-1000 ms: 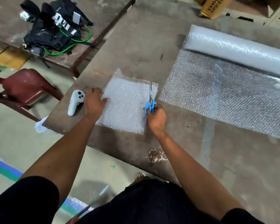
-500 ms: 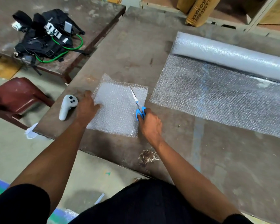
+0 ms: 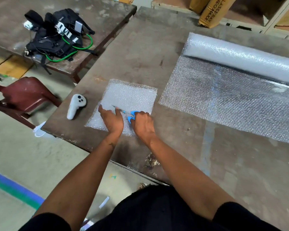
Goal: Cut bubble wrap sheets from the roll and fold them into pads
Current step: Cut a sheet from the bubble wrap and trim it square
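A cut bubble wrap sheet (image 3: 130, 97) lies flat near the front left corner of the tabletop (image 3: 157, 52), its near edge close to the front edge. Both hands rest on its nearer half. The right hand (image 3: 143, 125) has its fingers curled through the blue handles of the scissors (image 3: 129, 114), gripping them; the blades lie nearly flat on the sheet and point left, toward the left hand, and look close together, though the tip is partly hidden. The left hand (image 3: 112, 120) lies palm down on the sheet with fingers spread and extended, pressing the wrap rather than grasping anything; its fingers sit just beside or over the scissor blades. Left of the sheet, near the left edge of the tabletop, lies a white controller (image 3: 75, 105). The bubble wrap roll (image 3: 240, 57) lies toward the far right of the tabletop, with a length of unrolled wrap (image 3: 232, 100) spread flat from it toward the front, apart from the cut sheet
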A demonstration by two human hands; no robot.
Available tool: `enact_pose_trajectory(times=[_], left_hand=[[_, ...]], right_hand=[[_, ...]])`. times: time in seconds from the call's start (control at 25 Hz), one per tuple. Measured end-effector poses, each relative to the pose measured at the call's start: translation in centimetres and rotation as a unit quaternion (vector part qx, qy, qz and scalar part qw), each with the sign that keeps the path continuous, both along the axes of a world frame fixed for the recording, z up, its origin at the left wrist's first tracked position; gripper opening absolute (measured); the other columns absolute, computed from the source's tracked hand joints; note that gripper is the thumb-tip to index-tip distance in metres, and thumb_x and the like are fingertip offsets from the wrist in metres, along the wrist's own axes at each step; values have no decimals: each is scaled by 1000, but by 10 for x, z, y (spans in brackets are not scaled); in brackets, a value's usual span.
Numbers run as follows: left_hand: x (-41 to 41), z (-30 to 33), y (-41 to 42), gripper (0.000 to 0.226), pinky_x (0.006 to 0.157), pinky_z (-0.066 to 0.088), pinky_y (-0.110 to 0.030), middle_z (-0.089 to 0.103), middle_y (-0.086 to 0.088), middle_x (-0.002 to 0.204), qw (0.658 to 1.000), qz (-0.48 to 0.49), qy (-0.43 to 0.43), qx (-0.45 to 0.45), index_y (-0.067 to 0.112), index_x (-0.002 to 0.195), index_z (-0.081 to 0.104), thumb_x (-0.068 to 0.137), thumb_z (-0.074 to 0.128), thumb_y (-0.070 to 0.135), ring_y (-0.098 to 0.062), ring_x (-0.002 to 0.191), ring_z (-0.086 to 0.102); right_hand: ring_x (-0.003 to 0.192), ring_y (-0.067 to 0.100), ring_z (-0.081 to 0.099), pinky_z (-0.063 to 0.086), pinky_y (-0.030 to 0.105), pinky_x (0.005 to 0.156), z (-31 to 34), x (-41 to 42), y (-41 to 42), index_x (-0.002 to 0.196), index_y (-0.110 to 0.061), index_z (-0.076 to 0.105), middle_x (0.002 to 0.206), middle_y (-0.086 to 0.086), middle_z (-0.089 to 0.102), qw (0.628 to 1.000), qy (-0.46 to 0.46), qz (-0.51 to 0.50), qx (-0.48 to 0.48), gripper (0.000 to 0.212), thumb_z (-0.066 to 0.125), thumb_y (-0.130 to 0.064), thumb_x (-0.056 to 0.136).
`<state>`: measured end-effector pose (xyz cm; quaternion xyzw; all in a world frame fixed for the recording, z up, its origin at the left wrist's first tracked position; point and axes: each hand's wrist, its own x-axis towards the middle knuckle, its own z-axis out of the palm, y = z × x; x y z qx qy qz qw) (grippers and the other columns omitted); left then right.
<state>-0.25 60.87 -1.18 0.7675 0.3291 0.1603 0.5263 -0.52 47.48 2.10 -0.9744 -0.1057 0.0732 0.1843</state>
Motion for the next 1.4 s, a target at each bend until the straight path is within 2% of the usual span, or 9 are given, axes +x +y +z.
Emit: enact_pose_trajectory(times=[0.08, 0.16, 0.28, 0.36, 0.52, 0.68, 0.8, 1.0, 1.4], left_hand=[[-1, -2, -8, 68, 104, 50, -34, 61, -17, 135, 999, -20, 28, -18, 4, 155, 35, 100, 70, 24, -28, 118, 65], [-5, -10, -5, 62, 103, 49, -32, 53, -11, 131, 993, -93, 37, 54, 9, 146, 49, 94, 79, 23, -21, 110, 61], [-9, -22, 0, 50, 102, 53, -36, 46, -11, 131, 985, -128, 47, 102, 13, 135, 61, 91, 83, 23, -26, 102, 66], [-10, -24, 0, 47, 102, 52, -32, 45, -9, 131, 983, -138, 44, 114, 13, 133, 63, 91, 83, 20, -28, 100, 67], [-10, -19, -2, 46, 101, 44, -21, 45, -13, 135, 977, -145, 64, 140, 8, 135, 63, 93, 80, 20, -26, 107, 64], [-14, -10, -21, 37, 99, 44, -21, 45, -16, 135, 976, -137, 33, 164, 9, 131, 65, 96, 75, 15, -28, 109, 63], [-19, 2, -53, 31, 99, 53, -35, 47, -13, 131, 971, -169, 2, 172, 12, 127, 66, 97, 71, 16, -29, 104, 65], [-21, 18, -121, 34, 106, 48, -42, 53, -14, 128, 933, -292, -18, 211, 9, 129, 65, 97, 69, 20, -32, 115, 61], [-34, 10, -289, 42, 110, 38, -38, 60, -21, 133, 848, -472, -13, 240, 0, 136, 60, 98, 69, 16, -38, 126, 56]], right_hand=[[112, 35, 64, 48, 39, 78, 1, 1, 1, 123, -8, 69, 117, 16, 68, 998, -15, 21, -65, 24, 54, -18, 108], [109, 32, 68, 49, 39, 75, 6, 0, 3, 128, -9, 67, 121, 13, 65, 989, -31, 57, -135, 28, 47, -14, 109], [105, 26, 71, 47, 36, 70, 11, -4, 4, 136, -11, 60, 127, 11, 61, 974, -59, 114, -185, 33, 41, -12, 110], [106, 31, 70, 50, 39, 74, 15, -8, -2, 134, -11, 62, 123, 12, 63, 966, -82, 136, -203, 34, 42, -7, 108], [101, 37, 68, 55, 44, 77, 8, -17, -22, 130, -7, 63, 118, 15, 65, 975, -106, 136, -142, 36, 48, 3, 99], [96, 29, 71, 57, 39, 80, -3, -22, -43, 117, -14, 70, 106, 6, 71, 984, -125, 85, -95, 23, 70, -9, 95], [97, 31, 68, 55, 42, 86, -2, -20, -75, 112, -11, 71, 105, 10, 71, 991, -117, 39, -50, 15, 65, -16, 99], [99, 32, 68, 55, 44, 87, -4, -23, -158, 117, -10, 70, 111, 11, 70, 988, -127, -62, -62, 21, 58, -18, 102], [109, 39, 66, 51, 46, 95, -23, -69, -353, 131, -9, 64, 125, 15, 67, 976, -84, -194, -58, 36, 62, -22, 97]])
